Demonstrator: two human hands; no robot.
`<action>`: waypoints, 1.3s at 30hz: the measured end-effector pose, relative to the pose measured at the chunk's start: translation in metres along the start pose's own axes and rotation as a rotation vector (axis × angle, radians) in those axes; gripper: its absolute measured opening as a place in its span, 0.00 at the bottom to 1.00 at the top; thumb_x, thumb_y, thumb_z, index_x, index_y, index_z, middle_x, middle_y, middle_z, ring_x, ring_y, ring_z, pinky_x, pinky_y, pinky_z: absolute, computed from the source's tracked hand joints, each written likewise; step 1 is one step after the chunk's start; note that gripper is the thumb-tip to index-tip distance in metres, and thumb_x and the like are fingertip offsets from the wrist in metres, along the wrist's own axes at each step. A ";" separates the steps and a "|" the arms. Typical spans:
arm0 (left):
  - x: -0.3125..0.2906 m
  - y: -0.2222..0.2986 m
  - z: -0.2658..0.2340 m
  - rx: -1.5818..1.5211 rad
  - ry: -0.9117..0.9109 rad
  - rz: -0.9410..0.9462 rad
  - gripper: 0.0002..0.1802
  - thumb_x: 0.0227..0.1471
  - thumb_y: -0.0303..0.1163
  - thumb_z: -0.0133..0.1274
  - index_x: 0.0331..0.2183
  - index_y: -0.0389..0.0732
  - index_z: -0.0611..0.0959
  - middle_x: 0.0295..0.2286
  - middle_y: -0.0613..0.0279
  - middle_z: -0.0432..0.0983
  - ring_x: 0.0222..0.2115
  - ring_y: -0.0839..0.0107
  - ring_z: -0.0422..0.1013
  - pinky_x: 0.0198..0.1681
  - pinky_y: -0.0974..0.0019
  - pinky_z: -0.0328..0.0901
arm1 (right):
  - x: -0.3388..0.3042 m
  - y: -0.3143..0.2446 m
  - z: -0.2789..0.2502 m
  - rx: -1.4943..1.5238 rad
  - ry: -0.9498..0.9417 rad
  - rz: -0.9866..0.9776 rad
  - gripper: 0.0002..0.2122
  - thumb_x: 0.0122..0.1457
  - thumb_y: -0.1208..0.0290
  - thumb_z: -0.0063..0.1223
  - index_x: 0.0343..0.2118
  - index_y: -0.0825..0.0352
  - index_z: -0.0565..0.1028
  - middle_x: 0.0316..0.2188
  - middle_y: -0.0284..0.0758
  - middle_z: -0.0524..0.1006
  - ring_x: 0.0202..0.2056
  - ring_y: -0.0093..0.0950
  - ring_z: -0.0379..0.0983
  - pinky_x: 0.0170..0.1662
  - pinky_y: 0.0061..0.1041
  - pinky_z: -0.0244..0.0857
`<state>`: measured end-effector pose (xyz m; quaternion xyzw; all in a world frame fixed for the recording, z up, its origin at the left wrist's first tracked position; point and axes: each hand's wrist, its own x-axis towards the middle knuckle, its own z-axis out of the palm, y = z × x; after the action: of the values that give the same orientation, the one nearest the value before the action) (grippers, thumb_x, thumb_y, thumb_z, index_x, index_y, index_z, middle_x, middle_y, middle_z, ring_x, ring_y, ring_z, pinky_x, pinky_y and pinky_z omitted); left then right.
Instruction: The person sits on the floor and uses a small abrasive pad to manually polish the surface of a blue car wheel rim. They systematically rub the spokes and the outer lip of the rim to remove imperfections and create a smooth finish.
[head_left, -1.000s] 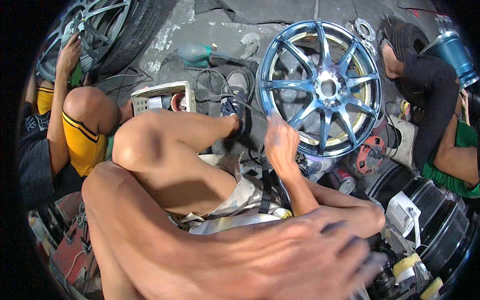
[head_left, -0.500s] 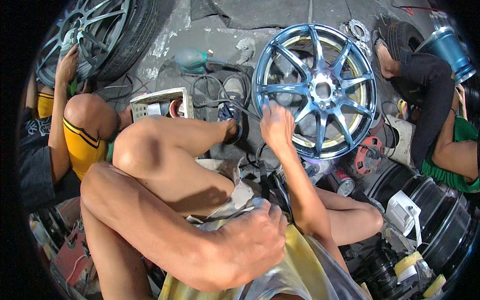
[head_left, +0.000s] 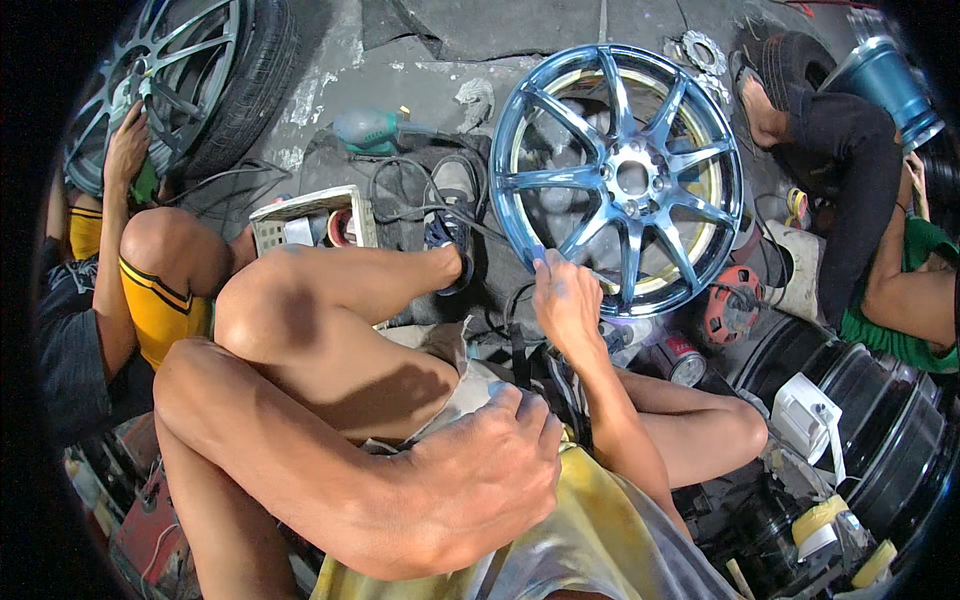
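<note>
A shiny blue wheel rim with several slim spokes and a silvery hub faces up in front of me. My right hand is at the rim's near-left edge, fingers bent and pressed together, with bluish stains on the fingertips. Anything small under those fingers is hidden. Close to my lap, my left hand is closed with the fingers curled inward. Its fingertips look bluish too, and I cannot see whether it holds anything.
A white plastic basket stands left of my shoe. Beyond it lies a teal power tool with a cable. At far left, a co-worker's hand works at a dark wheel. Another person's legs and black rims are at right.
My right hand has moved from beside the left spoke end down along the rim's edge toward me. The left hand stays closed near my lap. The whole view has shifted slightly.
</note>
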<state>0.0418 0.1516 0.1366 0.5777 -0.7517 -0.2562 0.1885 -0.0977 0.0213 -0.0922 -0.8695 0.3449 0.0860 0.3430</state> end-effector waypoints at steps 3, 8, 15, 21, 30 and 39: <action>0.000 -0.002 -0.001 0.004 -0.010 0.024 0.13 0.59 0.31 0.44 0.41 0.37 0.79 0.36 0.54 0.78 0.38 0.65 0.74 0.43 0.67 0.70 | 0.029 0.005 0.007 0.098 0.065 -0.119 0.12 0.63 0.65 0.48 0.31 0.69 0.75 0.28 0.54 0.77 0.33 0.55 0.75 0.35 0.51 0.66; -0.013 -0.013 0.001 0.014 -0.046 -0.007 0.13 0.59 0.31 0.44 0.41 0.37 0.79 0.36 0.53 0.78 0.39 0.64 0.74 0.43 0.66 0.70 | 0.047 0.026 -0.052 0.537 0.241 0.045 0.18 0.66 0.55 0.50 0.43 0.68 0.79 0.20 0.30 0.73 0.21 0.20 0.64 0.25 0.23 0.59; -0.013 -0.018 0.014 -0.034 -0.088 -0.005 0.13 0.59 0.31 0.44 0.41 0.36 0.79 0.36 0.53 0.78 0.40 0.62 0.74 0.44 0.65 0.69 | -0.017 0.070 -0.070 0.504 -0.070 0.036 0.13 0.66 0.65 0.51 0.41 0.72 0.78 0.33 0.34 0.76 0.31 0.23 0.70 0.35 0.23 0.64; -0.011 -0.019 0.024 -0.024 -0.125 -0.005 0.13 0.59 0.31 0.44 0.40 0.36 0.80 0.37 0.52 0.78 0.41 0.61 0.74 0.45 0.64 0.69 | -0.009 0.003 -0.037 0.342 -0.139 -0.231 0.10 0.63 0.69 0.53 0.39 0.70 0.80 0.54 0.49 0.72 0.55 0.46 0.70 0.56 0.38 0.64; -0.005 -0.013 0.034 0.025 -0.145 0.029 0.13 0.59 0.31 0.44 0.40 0.36 0.80 0.37 0.51 0.78 0.43 0.59 0.74 0.47 0.63 0.69 | 0.020 -0.001 -0.004 0.359 -0.086 -0.286 0.15 0.61 0.66 0.53 0.40 0.75 0.79 0.56 0.53 0.69 0.48 0.51 0.74 0.49 0.40 0.69; -0.014 -0.010 0.049 0.050 -0.165 0.036 0.13 0.59 0.31 0.45 0.39 0.36 0.80 0.37 0.50 0.78 0.44 0.57 0.74 0.48 0.62 0.69 | -0.013 0.016 -0.020 0.184 -0.164 -0.191 0.14 0.58 0.67 0.55 0.38 0.74 0.81 0.54 0.48 0.71 0.46 0.48 0.75 0.49 0.41 0.69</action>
<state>0.0247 0.1711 0.0913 0.5456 -0.7812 -0.2805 0.1159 -0.1198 0.0072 -0.0808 -0.8533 0.2377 0.0917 0.4549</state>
